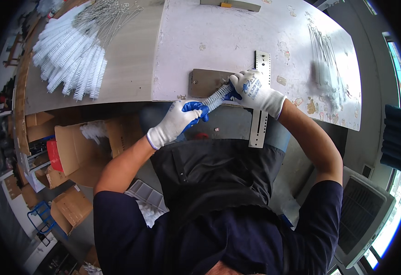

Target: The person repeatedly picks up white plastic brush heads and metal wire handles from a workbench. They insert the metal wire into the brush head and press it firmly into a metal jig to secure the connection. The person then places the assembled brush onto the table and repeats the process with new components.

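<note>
A bottle brush (217, 97) with white bristles slants between my two gloved hands at the table's near edge. My left hand (178, 121), in a white glove with blue palm coating, is closed round its lower end. Farther up and to the right, my right hand (257, 91) is closed on the other end, fingers partly hiding it. Beneath and behind the brush lies a flat metal plate (204, 81) on the table. A perforated metal strip (258, 129) passes under my right hand and juts out over the near edge.
Many white brushes with wire handles (74, 57) are heaped at the left of the table (131, 68). More brushes (329, 82) lie at the right. Cardboard boxes (79, 151) stand below left, near a grey compartment tray (146, 195). A metal bar (241, 5) sits at the far edge.
</note>
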`<state>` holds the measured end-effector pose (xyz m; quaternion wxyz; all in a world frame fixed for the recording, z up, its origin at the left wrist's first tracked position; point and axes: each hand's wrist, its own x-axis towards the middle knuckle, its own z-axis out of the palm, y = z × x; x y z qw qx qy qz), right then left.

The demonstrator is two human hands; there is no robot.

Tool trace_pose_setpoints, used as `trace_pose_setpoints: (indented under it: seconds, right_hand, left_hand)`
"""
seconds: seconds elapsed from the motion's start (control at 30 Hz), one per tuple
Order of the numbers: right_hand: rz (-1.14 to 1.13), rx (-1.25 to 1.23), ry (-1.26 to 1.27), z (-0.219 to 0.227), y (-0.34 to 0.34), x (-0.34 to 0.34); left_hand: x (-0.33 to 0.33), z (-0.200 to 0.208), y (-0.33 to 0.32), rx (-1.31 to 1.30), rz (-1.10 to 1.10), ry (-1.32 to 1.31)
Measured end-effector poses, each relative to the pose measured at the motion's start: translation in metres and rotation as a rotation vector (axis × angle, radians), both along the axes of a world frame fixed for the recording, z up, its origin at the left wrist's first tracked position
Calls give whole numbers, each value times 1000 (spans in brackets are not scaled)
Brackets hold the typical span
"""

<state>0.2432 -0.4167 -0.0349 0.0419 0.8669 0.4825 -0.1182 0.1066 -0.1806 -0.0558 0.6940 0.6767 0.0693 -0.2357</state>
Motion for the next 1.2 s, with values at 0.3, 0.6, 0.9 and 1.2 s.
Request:
trace_pose_setpoints:
  seconds: [0.3, 0.6, 0.9, 1.2]
  right_hand:
    - [-371, 110, 86, 8, 14, -34]
    - [-375, 217, 6, -3, 16, -34]
    - [-25, 268, -86, -22, -11, -8]
    - [-143, 500, -132, -32, -9, -13]
  left_hand:
    - [-56, 20, -6, 947, 264, -975]
    - [45, -4, -49, -535, 1141, -223]
    - [132, 2, -52, -428, 961, -49]
    - [194, 6, -109, -114, 458, 39]
